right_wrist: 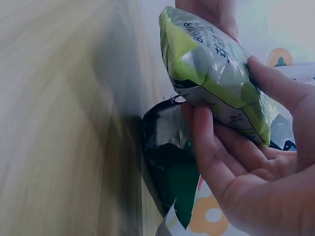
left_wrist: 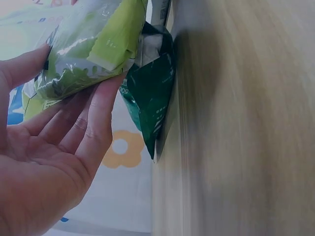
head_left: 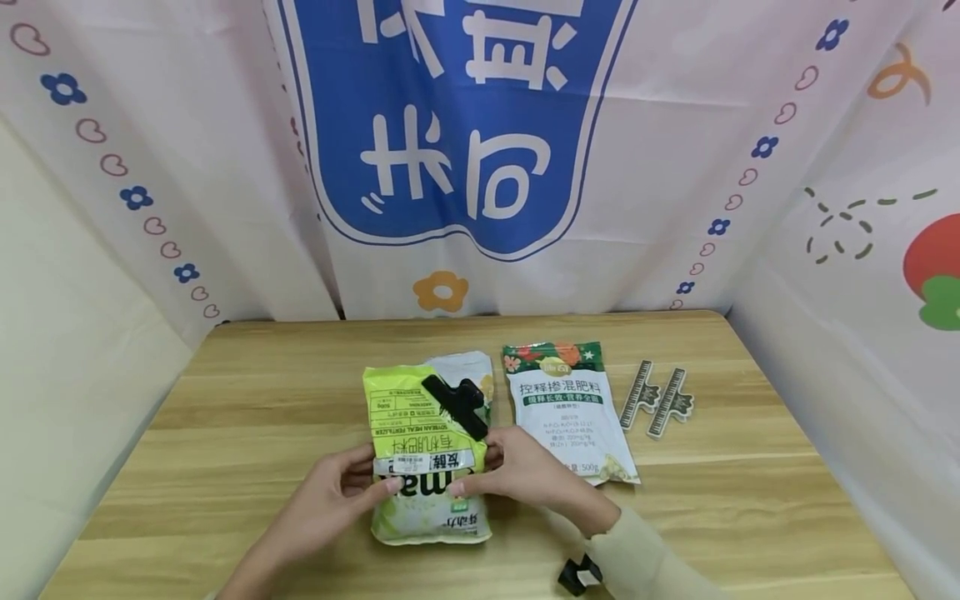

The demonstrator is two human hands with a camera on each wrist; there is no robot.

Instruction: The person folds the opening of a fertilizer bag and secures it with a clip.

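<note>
The left hand [head_left: 337, 483] and right hand [head_left: 521, 467] hold a yellow-green bag [head_left: 426, 450]; from its centre, my remote feed shows a black clip [head_left: 456, 406] at one o'clock, a white bag [head_left: 566, 408] and two ruler-marked clips [head_left: 666, 404] between two and three.

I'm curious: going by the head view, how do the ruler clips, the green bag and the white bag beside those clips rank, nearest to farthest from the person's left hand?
1. Green bag: held by the left hand.
2. White bag: right of the green bag.
3. Ruler clips: farthest right, past the white bag.
</note>
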